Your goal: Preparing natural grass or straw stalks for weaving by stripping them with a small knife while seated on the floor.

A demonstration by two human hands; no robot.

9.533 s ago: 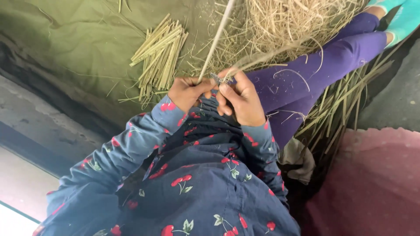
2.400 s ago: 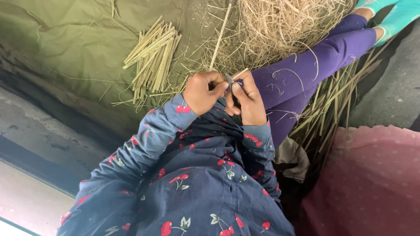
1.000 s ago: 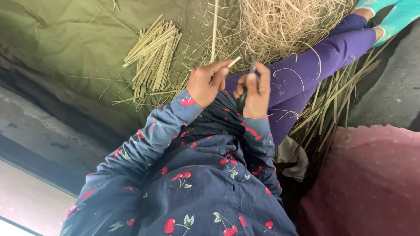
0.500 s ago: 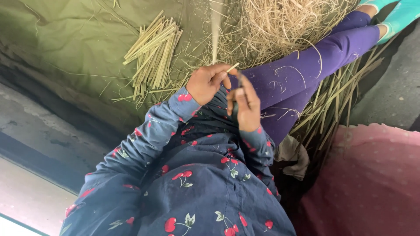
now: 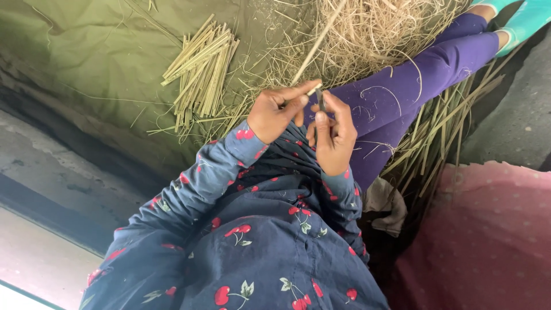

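Tilted rightward since before, stick (image 5: 314, 49) stays pinched in left fingers (image 5: 295, 99).

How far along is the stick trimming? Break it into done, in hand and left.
Done: a bundle of cut sticks lies on the green cloth, with a heap of shavings beside the purple leg. In hand: the left hand holds one long stick while the right hand sets a small blade at its end. Left: long uncut stalks lie under the leg.
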